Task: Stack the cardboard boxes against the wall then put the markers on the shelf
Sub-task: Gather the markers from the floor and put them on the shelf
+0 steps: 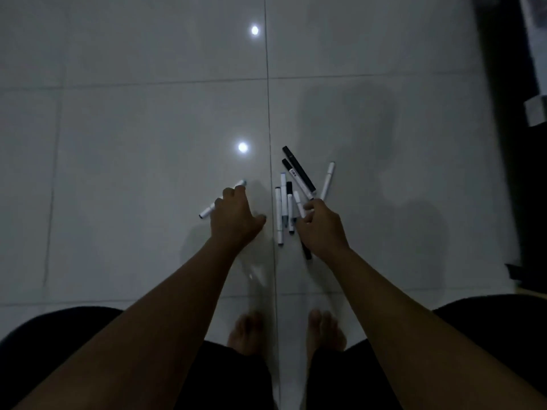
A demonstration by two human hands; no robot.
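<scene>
The left hand (235, 216) curls its fingers over a lone white marker (207, 211) lying on the tiled floor (133, 128). The right hand (321, 224) pinches a white marker (298, 204) among the cluster of markers (291, 199) just beside it.

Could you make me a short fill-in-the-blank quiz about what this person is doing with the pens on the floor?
1. The markers lie on a tiled ____.
2. The left hand reaches over a lone ____ marker lying apart from the pile.
3. The right hand is at the pile, just ____ of the long grout line.
4. The person's feet are ____.

Missing words: floor; white; right; bare
</scene>
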